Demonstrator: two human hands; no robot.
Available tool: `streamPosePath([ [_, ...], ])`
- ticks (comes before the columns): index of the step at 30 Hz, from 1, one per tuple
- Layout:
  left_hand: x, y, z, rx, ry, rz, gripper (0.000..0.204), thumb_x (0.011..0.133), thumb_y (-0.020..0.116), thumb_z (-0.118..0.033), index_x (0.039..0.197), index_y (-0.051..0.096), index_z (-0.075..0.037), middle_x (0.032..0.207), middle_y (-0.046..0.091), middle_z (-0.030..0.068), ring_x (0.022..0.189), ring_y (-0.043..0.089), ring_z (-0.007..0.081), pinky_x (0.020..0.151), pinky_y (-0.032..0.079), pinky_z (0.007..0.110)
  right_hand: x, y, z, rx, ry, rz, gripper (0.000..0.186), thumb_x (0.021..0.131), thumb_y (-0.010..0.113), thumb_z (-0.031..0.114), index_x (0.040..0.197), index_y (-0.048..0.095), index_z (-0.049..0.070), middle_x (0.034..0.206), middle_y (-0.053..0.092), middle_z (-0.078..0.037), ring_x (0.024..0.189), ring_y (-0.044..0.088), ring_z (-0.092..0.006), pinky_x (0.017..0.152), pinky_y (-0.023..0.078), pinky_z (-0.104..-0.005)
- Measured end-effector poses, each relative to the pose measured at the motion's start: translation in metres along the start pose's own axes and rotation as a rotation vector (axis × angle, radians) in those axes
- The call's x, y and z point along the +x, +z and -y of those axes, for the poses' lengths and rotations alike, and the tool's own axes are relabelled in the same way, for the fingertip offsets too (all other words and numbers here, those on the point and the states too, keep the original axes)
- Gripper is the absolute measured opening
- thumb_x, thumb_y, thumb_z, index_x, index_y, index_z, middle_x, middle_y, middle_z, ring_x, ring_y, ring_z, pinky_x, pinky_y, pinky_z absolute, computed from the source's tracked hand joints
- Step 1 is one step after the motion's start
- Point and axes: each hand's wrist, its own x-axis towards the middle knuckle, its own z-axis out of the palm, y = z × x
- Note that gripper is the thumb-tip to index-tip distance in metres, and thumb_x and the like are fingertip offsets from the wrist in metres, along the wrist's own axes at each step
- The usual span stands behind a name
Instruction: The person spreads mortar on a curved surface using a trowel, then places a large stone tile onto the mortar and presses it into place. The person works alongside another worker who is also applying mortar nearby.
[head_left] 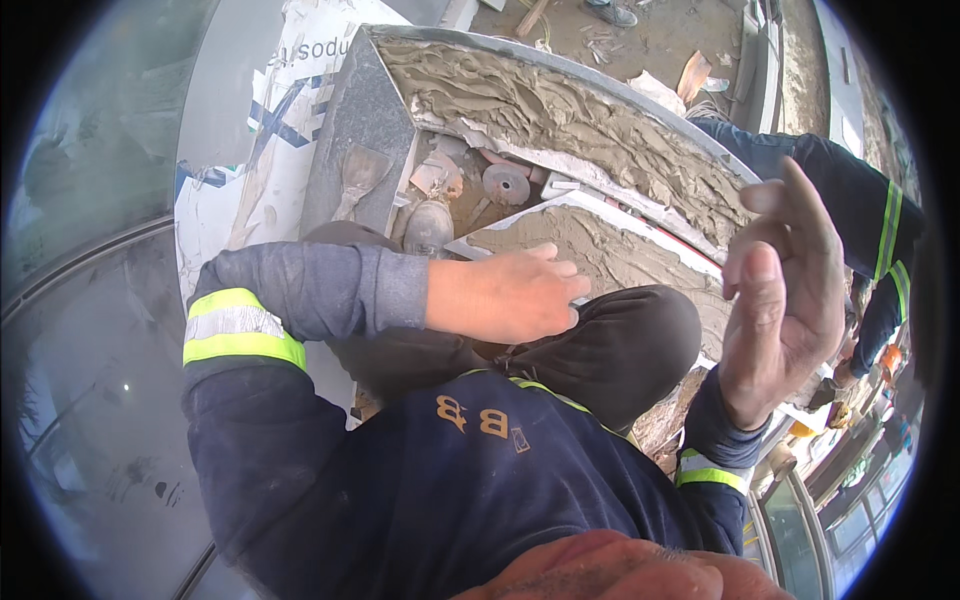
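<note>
My left hand (503, 294) is above my bent legs, its back turned up and its fingers curled in. Whatever lies under those fingers is hidden. Raised at the right, my right hand (785, 300) holds nothing, its thumb and fingers apart. Just beyond my left hand lies a narrow slab (600, 245) spread with wet grey mortar. A longer mortar-covered slab (570, 110) curves behind it, the mortar ridged and uneven. On a grey stone piece (330, 180) at the left rests a scraper (362, 178) with a wide, dirty blade.
Between the slabs, a round disc (506, 185) lies in a debris-filled gap near my shoe (430, 225). A white printed sheet (215, 215) covers the left side, next to glass panels (90, 330). Another person in a dark reflective-striped jacket (870, 210) bends at the right.
</note>
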Motion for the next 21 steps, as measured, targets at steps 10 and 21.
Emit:
streamPosePath([
  [10,0.004,0.049,0.005,-0.365,0.228,-0.228,0.022,0.094,0.063,-0.021,0.112,0.073,-0.014,0.113,0.067,0.0085,0.101,0.062,0.0213,0.083,0.046,0.036,-0.006,0.072,-0.012,0.031,-0.357,0.093,0.073,0.074,0.085,0.008,0.139,0.056,-0.01,0.112,0.065,-0.021,0.089,0.066,-0.0305,0.074,0.055,-0.0372],
  [21,0.005,0.023,0.0,-0.296,0.205,-0.096,0.026,0.098,0.062,-0.023,0.121,0.068,-0.013,0.109,0.069,0.0124,0.099,0.065,0.0271,0.083,0.049,0.039,-0.018,0.079,-0.015,-0.347,-0.273,0.402,0.053,0.083,0.074,0.018,0.13,0.059,-0.002,0.108,0.057,-0.013,0.078,0.066,-0.0217,0.055,0.054,-0.0318],
])
